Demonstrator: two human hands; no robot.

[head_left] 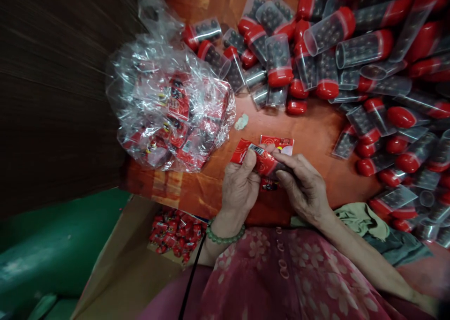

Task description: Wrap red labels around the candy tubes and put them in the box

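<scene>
Above the table's near edge, my left hand [241, 184] pinches a red printed sleeve [265, 159] with a barcode, thumb on top. My right hand [305, 184] grips the dark end of a tube [284, 169] that meets the sleeve. Fingers cover much of the join, so how far the tube sits inside cannot be made out. Under my hands lies a flat red printed card or sleeve [286, 144], partly hidden. To the left, a crumpled clear plastic bag [172, 99] holds more red printed pieces.
Many clear tubes of dark balls with red caps [279, 59] are heaped at the back and right of the orange-brown table [312, 127]. Below the left edge, a cardboard box [116, 263] contains red wrapped items [177, 233]. A light green cloth [363, 219] lies by my right forearm.
</scene>
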